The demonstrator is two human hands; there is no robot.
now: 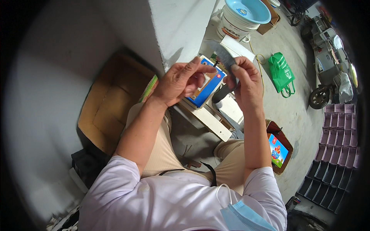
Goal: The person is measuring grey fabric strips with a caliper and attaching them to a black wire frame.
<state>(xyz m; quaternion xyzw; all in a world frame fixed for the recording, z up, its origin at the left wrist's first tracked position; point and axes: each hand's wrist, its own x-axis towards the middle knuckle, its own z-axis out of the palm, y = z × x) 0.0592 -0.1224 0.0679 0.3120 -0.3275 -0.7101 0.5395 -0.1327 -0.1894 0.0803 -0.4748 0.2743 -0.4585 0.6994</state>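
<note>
- Sitting beside a white wall corner (181,27), the person has an open brown cardboard box (111,100) on the floor at their left.
- A white plastic bucket (236,27) carries a light blue round basin (248,9).
- Right hand (246,82): fingers clenched around a dark grey flat strip (225,61), raised above the knees.
- Left hand (181,81): thumb and forefinger pinched together just beside the strip; whether they touch it I cannot tell.

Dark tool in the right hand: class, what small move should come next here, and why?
Probably bring the left hand across to pinch the grey flat part at the tool's top. The right hand already has its grip on the dark tool, holding it raised, while the left hand's fingertips sit just beside it, apparently not yet on it.
</note>
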